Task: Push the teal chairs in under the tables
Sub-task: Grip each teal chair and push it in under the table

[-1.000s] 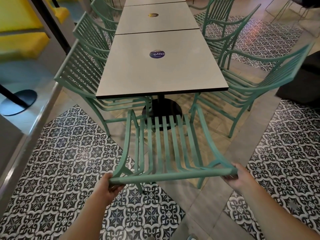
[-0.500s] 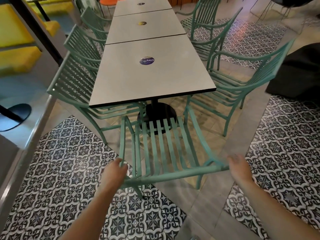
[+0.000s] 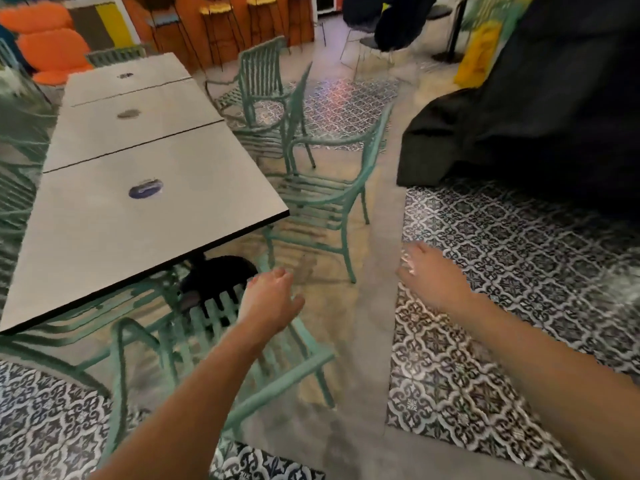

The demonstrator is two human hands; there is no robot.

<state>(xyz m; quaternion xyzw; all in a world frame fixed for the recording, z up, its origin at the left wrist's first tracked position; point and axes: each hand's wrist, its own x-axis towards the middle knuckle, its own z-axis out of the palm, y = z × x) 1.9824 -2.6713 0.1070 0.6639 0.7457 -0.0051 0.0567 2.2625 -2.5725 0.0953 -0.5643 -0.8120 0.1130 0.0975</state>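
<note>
Motion blur smears the whole view. The round sticker point(image 3: 145, 189) on the nearest table point(image 3: 104, 237) is too blurred to read. That table covers the front of the end chair point(image 3: 221, 341), and the left forearm crosses its seat. The chairs along the left side point(image 3: 17, 188) are cut off by the picture's edge and streaked. The right hand's fingertips point(image 3: 408, 261) blur into the floor point(image 3: 363, 341).
</note>
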